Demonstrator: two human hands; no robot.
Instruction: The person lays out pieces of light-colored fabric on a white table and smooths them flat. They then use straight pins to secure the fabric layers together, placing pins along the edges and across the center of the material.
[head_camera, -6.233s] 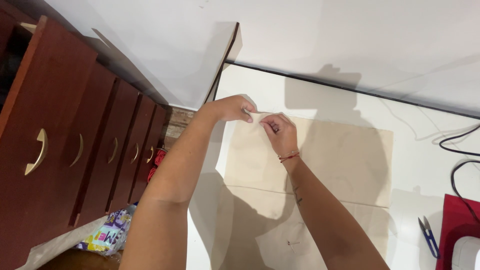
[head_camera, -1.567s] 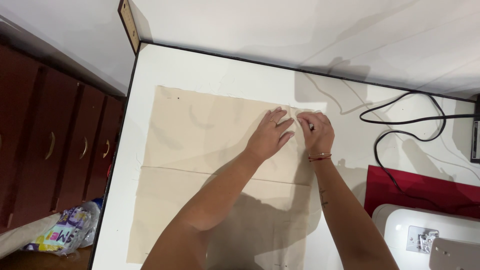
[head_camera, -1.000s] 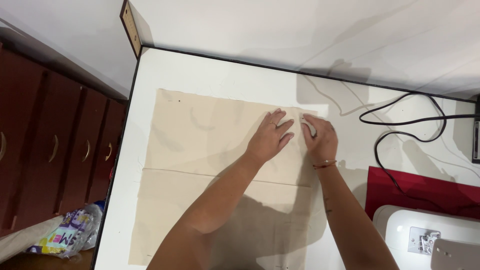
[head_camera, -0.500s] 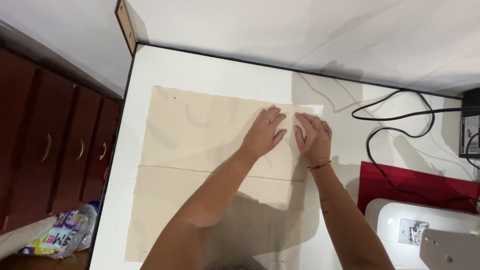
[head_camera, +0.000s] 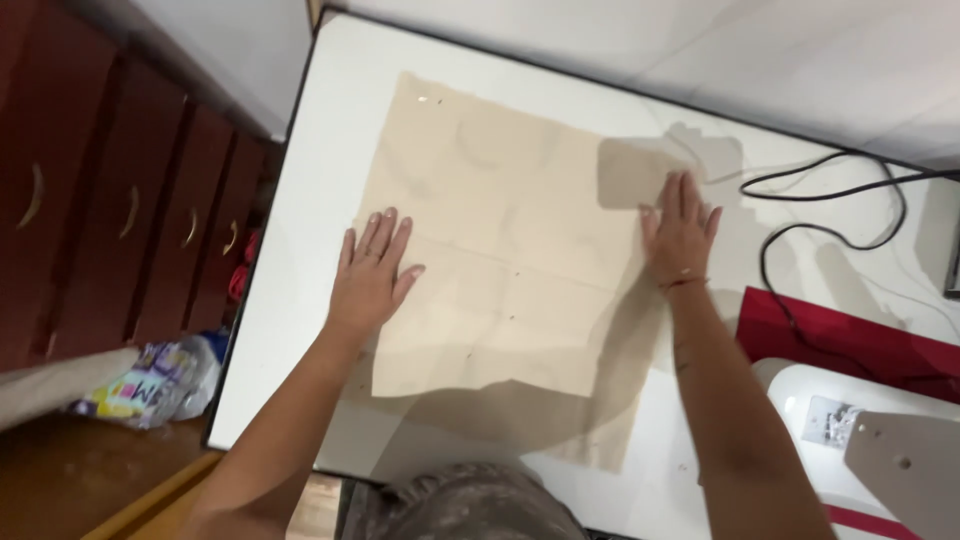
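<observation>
A large beige sheet of paper or fabric (head_camera: 510, 240) lies flat on a white table (head_camera: 330, 120). My left hand (head_camera: 372, 272) rests palm down on the sheet's left edge, fingers spread. My right hand (head_camera: 680, 228) lies flat on the sheet's right edge, fingers together and pointing away from me; a thin red band circles its wrist. Neither hand holds anything. A fold line runs across the sheet between the two hands.
A black cable (head_camera: 830, 210) loops over the table's right side. A red cloth (head_camera: 850, 340) and a white sewing machine (head_camera: 880, 450) sit at the right front. Dark wooden drawers (head_camera: 110, 190) stand to the left, with a colourful bag (head_camera: 150, 380) on the floor.
My hands were together near the sheet's upper right corner. Now they have spread apart: the left slid to the sheet's left edge, the right stayed at the right edge, both flat.
</observation>
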